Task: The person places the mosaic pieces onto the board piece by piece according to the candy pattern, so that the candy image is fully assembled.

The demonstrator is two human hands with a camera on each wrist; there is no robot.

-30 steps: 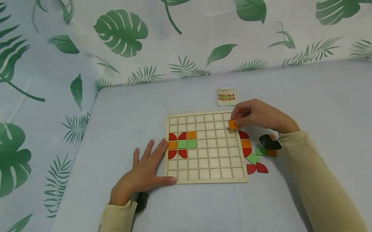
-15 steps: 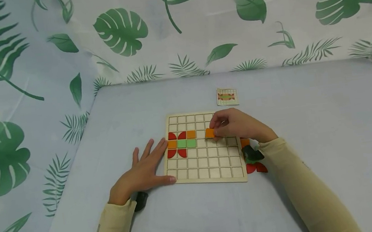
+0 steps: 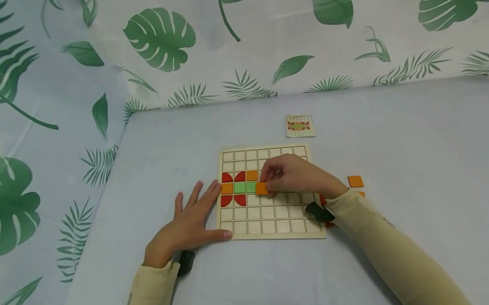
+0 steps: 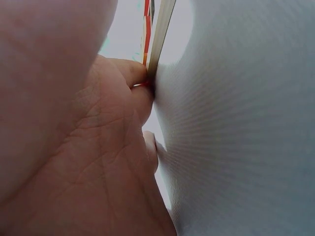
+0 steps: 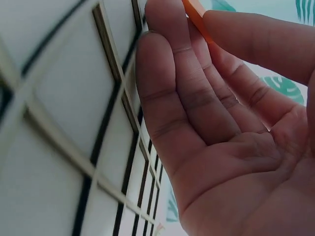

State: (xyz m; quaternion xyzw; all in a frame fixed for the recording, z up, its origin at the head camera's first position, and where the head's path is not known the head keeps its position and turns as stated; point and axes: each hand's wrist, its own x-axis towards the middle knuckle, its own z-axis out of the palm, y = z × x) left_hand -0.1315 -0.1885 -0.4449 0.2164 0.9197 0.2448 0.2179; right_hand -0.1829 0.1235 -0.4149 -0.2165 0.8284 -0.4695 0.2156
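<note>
My right hand (image 3: 294,173) pinches an orange square tile (image 3: 261,188) between thumb and fingers, over the wooden grid board (image 3: 275,225). In the right wrist view the same orange tile (image 5: 198,18) shows edge-on at the thumb tip. The held tile is close beside a pair of green square tiles (image 3: 245,187) lying in the grid. Red quarter-round tiles (image 3: 240,200) and orange squares (image 3: 251,175) sit around the green ones at the board's left side. My left hand (image 3: 185,229) lies with fingers spread, its fingertips and thumb touching the board's left edge.
A small pattern card (image 3: 300,125) lies behind the board, printed with red, orange and green shapes. Loose orange tiles (image 3: 355,181) lie right of the board; other loose pieces there are partly hidden by my right wrist and its black camera (image 3: 319,212).
My right hand has carried the orange tile leftward across the board, from its right edge to beside the green tiles. The left hand stays in place.
</note>
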